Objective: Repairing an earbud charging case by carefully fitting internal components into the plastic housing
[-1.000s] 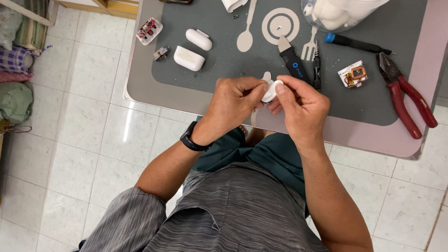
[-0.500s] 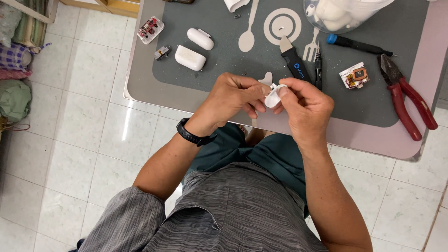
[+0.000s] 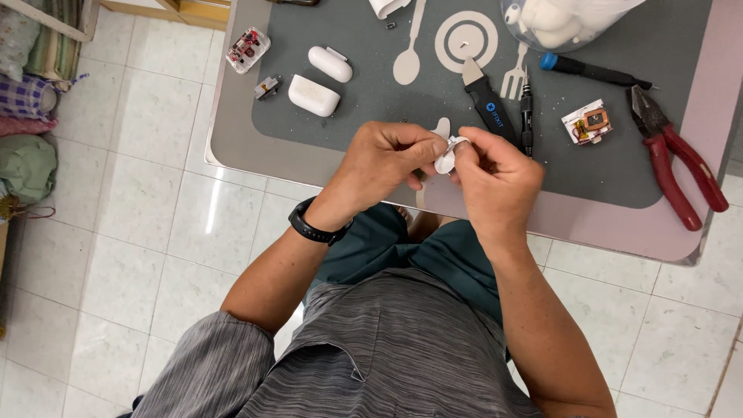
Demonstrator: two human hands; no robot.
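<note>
- Your left hand [image 3: 383,159] and right hand [image 3: 495,166] both pinch a small white plastic piece [image 3: 446,152] between their fingertips, above the tabletop's [image 3: 325,159] near edge.
- At 12 o'clock of the piece lies a black pry tool [image 3: 486,104]; at 10 o'clock, a white earbud case [image 3: 313,95]; at 3 o'clock, red pliers [image 3: 675,159].

The person wears a grey shirt [image 3: 402,356] with fine horizontal streaks in lighter and darker grey, like a heathered knit. Its sleeves are short and loose; the left sleeve [image 3: 209,371] ends above the elbow, so both forearms are bare. A small seam or fold shows near the chest of the shirt. Below the shirt there are dark teal shorts [image 3: 433,251], of smooth cloth with some soft folds. On the left wrist sits a black band [image 3: 313,226], narrow and matte, like a fitness tracker. The left hand [image 3: 383,166] and the right hand [image 3: 499,178] are bare, with no rings and no gloves.
</note>
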